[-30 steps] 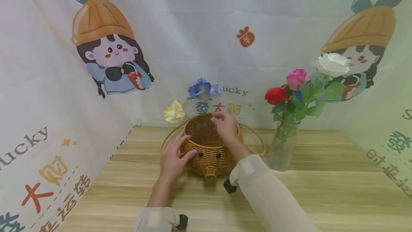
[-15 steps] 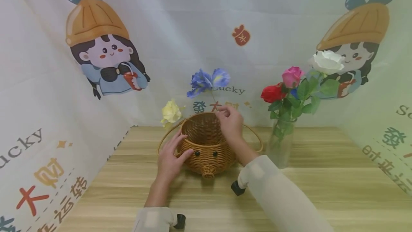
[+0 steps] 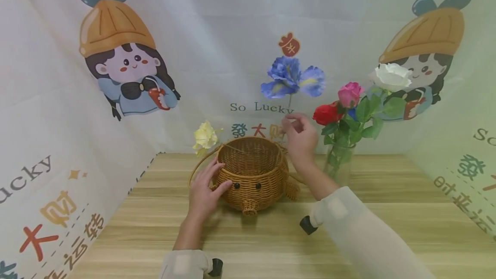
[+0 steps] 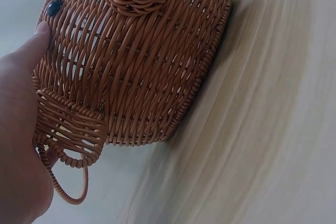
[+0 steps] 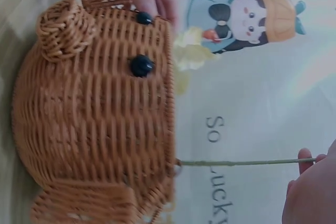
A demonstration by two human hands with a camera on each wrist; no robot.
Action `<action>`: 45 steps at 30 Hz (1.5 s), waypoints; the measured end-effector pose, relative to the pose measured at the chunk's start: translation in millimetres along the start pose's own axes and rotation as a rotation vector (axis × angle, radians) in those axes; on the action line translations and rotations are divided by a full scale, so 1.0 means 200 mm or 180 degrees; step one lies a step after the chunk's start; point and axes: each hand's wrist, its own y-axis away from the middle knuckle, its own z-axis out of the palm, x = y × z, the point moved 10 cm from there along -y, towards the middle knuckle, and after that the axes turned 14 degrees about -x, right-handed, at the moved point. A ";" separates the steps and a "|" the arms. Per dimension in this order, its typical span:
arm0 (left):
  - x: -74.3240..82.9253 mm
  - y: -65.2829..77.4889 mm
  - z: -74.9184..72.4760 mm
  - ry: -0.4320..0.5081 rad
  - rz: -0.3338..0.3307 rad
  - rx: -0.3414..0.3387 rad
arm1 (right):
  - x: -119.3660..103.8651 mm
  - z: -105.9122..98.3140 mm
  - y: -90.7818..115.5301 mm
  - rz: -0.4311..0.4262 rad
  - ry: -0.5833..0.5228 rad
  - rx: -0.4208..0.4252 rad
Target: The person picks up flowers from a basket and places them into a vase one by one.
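A brown wicker basket (image 3: 252,186) with a pig face, black bead eyes and a snout stands on the table. My left hand (image 3: 203,188) holds its left side, the thumb (image 4: 37,43) lying on the front near one eye in the left wrist view. Above the basket's right rim, my right hand (image 3: 301,139) pinches the thin stem of a blue iris (image 3: 288,79), bloom upward. In the right wrist view the green stem (image 5: 241,162) runs from the fingers to the basket rim. A yellow flower (image 3: 205,136) leans out over the left rim.
Right of the basket, a clear vase (image 3: 338,167) holds a red rose (image 3: 326,114), a pink rose (image 3: 350,94) and a white rose (image 3: 392,76) with green leaves. The basket's handle (image 3: 201,165) hangs down behind. A printed cloth (image 3: 217,33) surrounds the wooden table (image 3: 387,218).
My right hand has risen and moved right with the iris, from inside the basket's opening to above its right rim. The left hand stays on the basket.
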 end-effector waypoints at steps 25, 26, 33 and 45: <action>-0.01 0.00 0.00 -0.0056 -0.0036 -0.0009 | -0.16 -0.50 -0.09 -0.0509 -0.0285 0.0333; -0.01 0.00 0.01 -0.0052 -0.0040 -0.0014 | -0.17 -0.51 -0.10 -0.0503 -0.0277 0.0338; -0.01 0.00 0.01 -0.0033 -0.0017 -0.0001 | -0.32 -0.55 -0.07 -0.0621 -0.0026 0.0370; -0.01 0.00 0.01 -0.0026 -0.0037 -0.0019 | -0.24 -0.64 -0.14 -0.0663 0.0313 0.0623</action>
